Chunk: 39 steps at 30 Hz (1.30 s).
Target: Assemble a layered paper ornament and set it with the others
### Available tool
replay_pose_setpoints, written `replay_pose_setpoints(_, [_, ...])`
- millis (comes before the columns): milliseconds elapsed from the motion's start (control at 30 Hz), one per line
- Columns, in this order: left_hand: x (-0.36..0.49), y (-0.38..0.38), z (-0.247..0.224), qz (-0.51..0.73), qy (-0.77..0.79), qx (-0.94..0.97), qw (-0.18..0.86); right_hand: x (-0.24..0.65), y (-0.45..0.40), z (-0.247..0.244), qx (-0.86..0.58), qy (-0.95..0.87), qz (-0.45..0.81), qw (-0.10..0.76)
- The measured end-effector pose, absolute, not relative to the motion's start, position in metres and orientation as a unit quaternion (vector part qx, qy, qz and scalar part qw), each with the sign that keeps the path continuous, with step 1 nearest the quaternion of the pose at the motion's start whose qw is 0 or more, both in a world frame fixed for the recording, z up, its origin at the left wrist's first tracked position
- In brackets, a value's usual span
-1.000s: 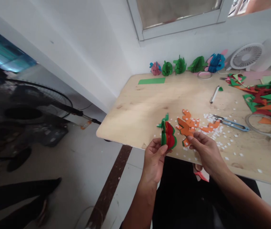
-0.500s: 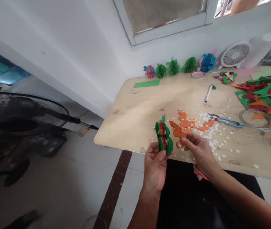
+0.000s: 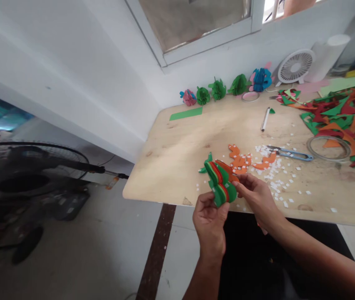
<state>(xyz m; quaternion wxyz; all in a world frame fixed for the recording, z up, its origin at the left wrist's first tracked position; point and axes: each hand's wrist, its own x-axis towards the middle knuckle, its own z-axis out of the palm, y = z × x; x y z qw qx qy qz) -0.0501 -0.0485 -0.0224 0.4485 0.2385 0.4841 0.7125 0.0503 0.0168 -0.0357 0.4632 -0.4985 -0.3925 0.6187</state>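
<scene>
My left hand is closed on the lower end of a layered paper cutout, its sheets green, yellow and red with a scalloped outline. Between the thumb and fingers of my right hand is an orange paper cutout, lying against the right side of the layered one and partly hidden by it. Just beyond are more orange cutouts with small white squares stuck on them, and a green cutout with white squares. Loose white squares are scattered to the right.
Blue thread snips, a clear tape ring and a marker lie on the wooden table. Paper scraps are heaped at right. Several folded paper figures line the wall beside a small white fan.
The layered green cutout has turned and tilted, and the orange cutout has come up against its right side. My hands have moved closer together. The view has shifted slightly.
</scene>
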Motion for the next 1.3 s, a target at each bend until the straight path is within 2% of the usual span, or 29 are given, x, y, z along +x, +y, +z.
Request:
replay_pose_setpoints(333, [-0.037, -0.051, -0.044, 0.65, 0.579, 0.381, 0.31, 0.05, 0.016, -0.032, -0.492, -0.378, 0.625, 0.474])
replay_pose_setpoints(833, [-0.035, -0.045, -0.05, 0.628, 0.582, 0.403, 0.321, 0.052, 0.011, -0.04, -0.465, -0.38, 0.634, 0.487])
replay_pose_setpoints(1300, [-0.027, -0.042, -0.044, 0.629, 0.589, 0.448, 0.239, 0.055, 0.01, -0.034, -0.456, -0.332, 0.683, 0.465])
